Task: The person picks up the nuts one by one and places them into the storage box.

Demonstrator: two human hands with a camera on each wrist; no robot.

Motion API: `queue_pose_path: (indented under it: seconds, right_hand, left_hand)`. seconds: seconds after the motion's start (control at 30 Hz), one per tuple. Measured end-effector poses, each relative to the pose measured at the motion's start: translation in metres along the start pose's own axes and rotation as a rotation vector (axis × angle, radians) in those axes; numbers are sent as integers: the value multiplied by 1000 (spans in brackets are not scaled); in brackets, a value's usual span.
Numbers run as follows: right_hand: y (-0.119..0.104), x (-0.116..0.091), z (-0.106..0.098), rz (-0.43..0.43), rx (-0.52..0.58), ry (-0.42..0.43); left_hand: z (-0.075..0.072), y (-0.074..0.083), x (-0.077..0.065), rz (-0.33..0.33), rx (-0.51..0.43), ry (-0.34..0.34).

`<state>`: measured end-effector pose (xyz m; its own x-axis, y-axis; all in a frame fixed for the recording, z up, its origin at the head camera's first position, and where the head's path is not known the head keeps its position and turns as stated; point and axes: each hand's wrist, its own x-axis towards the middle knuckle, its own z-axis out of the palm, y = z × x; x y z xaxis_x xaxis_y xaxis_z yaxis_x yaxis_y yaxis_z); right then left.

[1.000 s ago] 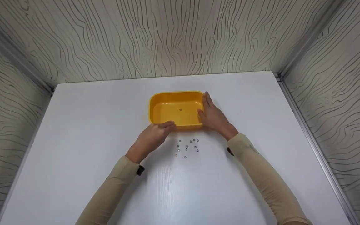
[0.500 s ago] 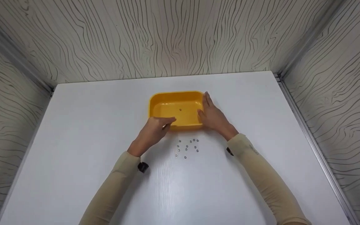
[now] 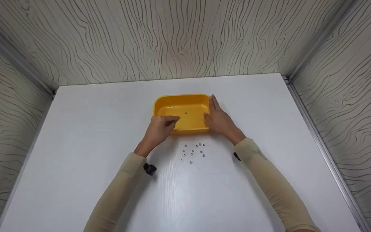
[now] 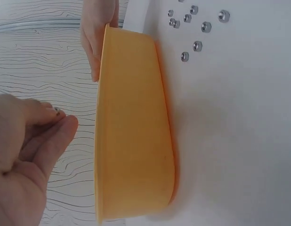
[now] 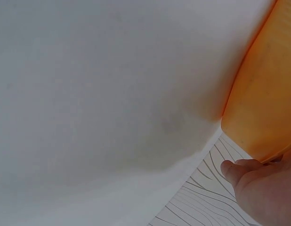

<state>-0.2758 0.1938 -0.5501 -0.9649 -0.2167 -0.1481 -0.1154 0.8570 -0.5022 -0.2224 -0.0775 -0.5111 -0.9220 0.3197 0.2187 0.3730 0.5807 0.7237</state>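
Note:
Over the near left part of a yellow plastic bin (image 3: 193, 131), my left hand (image 3: 158, 128) holds thumb and index finger together. A bit of shiny metal, a small hex nut (image 4: 57, 111), shows pinched at those fingertips in the left wrist view. My right hand (image 3: 221, 122) grips the bin's right wall, thumb on the inner side and fingers along the outside. One nut (image 3: 186, 113) lies on the bin's floor. On the white table, just in front of the bin, several loose hex nuts (image 3: 192, 154) are scattered; the left wrist view shows them closer.
The white table (image 3: 101, 129) reaches around the bin on all sides. Wood-patterned panels (image 3: 172, 38) stand behind it and at both sides, with metal rails (image 3: 327, 148) along the edges. A small black device (image 3: 150, 169) sits at my left wrist.
My left hand has risen from the bin's near rim and moved slightly farther over the bin, its thumb and index finger still together. My right hand and the bin have stayed in place.

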Motion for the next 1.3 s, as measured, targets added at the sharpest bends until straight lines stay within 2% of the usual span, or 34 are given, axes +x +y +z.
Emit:
queue_pose_path:
  seconds: [0.13, 0.3, 0.6, 0.9, 1.03, 1.3]
  right_hand:
    - [-1, 0, 0, 8, -3, -1]
    - [-2, -1, 0, 9, -3, 1]
    - [-3, -2, 1, 18, -4, 3]
    - [-1, -2, 0, -9, -9, 10]
    - [-2, -2, 0, -2, -7, 8]
    - [-2, -1, 0, -2, -12, 6]
  left_hand:
    - [1, -2, 4, -95, -66, 37]
    - [1, -3, 8, -159, -159, 67]
    - [0, -6, 14, -293, -382, 52]
    - [0, -6, 19, -331, -515, 77]
    - [1, -5, 23, -380, -548, 96]
    - [2, -3, 34, -510, -809, 114]
